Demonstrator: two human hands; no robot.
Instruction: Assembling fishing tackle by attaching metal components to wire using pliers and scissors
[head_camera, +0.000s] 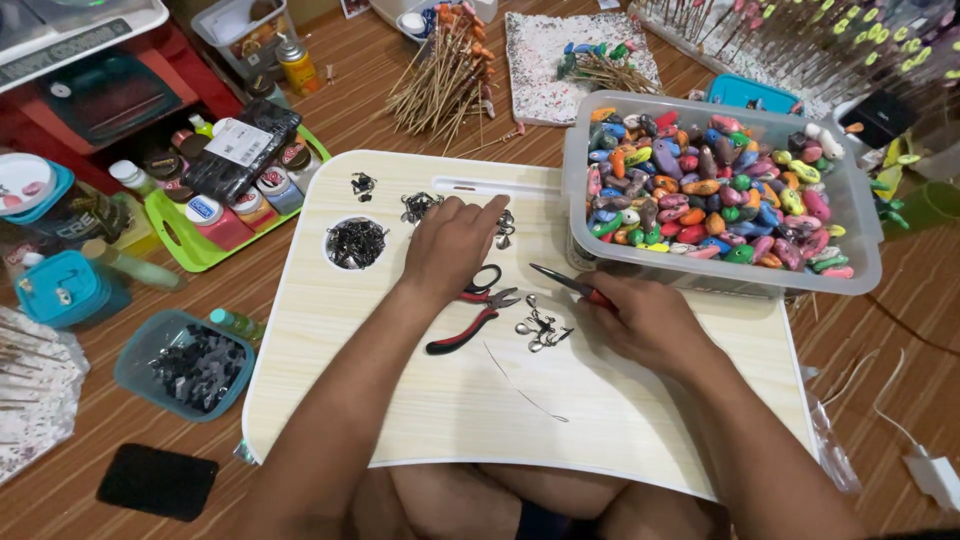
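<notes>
my right hand (650, 322) gripped thin red-handled pliers (572, 284), tips pointing left above a small heap of silver metal bits (540, 328) on the pale lap tray. my left hand (452, 243) lay flat, fingertips touching another dark metal cluster (505, 226) further up.

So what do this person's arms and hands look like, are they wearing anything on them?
Nothing shows on them. Both forearms are bare, with no sleeves in view. The left hand and the right hand have no gloves, and no rings, watch or bracelet can be seen from this head view.
</notes>
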